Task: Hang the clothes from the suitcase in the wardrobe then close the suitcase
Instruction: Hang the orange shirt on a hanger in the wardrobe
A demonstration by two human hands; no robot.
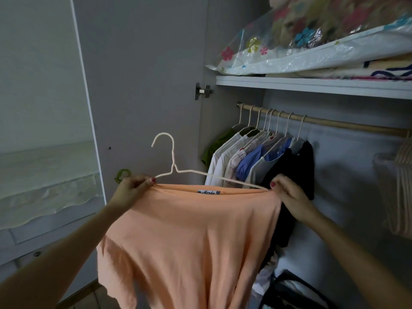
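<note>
Both forearms reach up from the lower corners toward an orange shirt point(189, 237) held at the centre. At 9 o'clock of its neckline, the left hand point(131, 190) pinches the cloth together with the end of a white hanger point(172, 166); at 3 o'clock, the right hand point(289, 197) clenches the other shoulder and hanger end. The hanger's hook stands upright above the collar label. Toward 2 o'clock, inside the open wardrobe point(142, 85), a wooden rail point(334, 122) carries a row of hung clothes point(256, 157) under a shelf point(312, 85) bearing bagged bedding point(312, 41). No suitcase can be clearly made out.
</note>
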